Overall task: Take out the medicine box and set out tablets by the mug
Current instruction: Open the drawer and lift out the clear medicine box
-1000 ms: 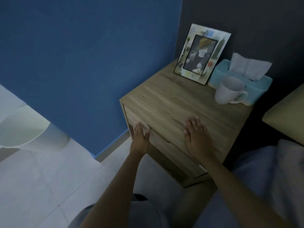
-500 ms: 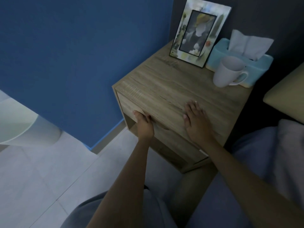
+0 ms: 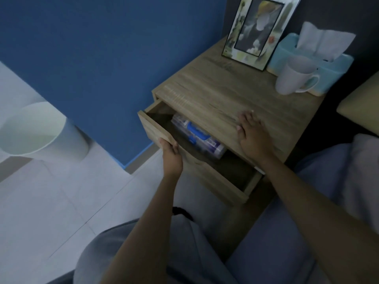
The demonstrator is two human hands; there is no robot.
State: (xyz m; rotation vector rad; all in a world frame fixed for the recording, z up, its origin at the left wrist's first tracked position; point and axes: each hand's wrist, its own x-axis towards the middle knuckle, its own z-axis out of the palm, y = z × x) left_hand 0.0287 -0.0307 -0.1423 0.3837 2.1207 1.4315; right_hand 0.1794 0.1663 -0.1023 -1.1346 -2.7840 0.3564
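With the drawer (image 3: 155,130) open in the left hand (image 3: 171,155)'s grip and the right hand (image 3: 253,133) flat on the nightstand (image 3: 215,95)'s front edge, the medicine box (image 3: 196,136) sits inside, tablets nowhere near the back-corner mug (image 3: 293,78) yet.

The box (image 3: 196,136) lies in the open drawer (image 3: 155,132) of the nightstand (image 3: 225,99). On top, at the back, the frame (image 3: 258,31) stands left of the tissues (image 3: 320,58), the mug (image 3: 293,76) touching their front.
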